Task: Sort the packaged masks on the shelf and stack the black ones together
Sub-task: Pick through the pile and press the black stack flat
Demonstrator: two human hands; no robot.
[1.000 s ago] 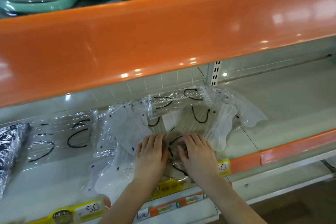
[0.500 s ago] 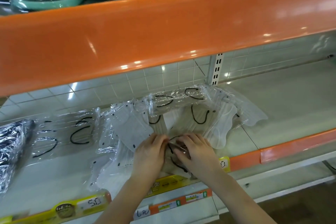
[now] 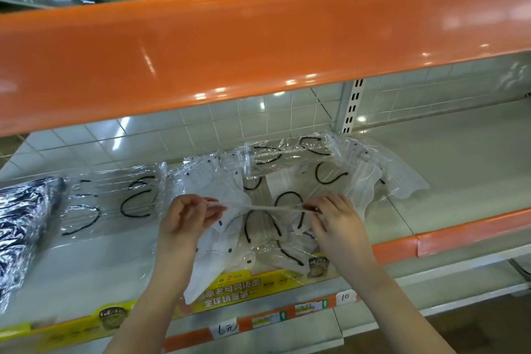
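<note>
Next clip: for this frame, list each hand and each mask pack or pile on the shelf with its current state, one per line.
left hand: raised, fingers pinching the left end of a thin pack.
right hand: pinching the right end of the same pack.
thin pack: held edge-on above the pile, stretched between both hands.
middle pile: loose, overlapping, unsorted.
left packs: lying flat, untouched.
dark wrapped bundle: lying at the shelf's left end.

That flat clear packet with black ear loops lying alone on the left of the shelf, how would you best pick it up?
Probably by the front edge of the clear packet, coming from the shelf's open front. It lies flat, so only its thin edges give fingers a pinch, and the orange upper shelf overhangs it, blocking a reach from above. The dark foil bundle crowds its left side.
</note>
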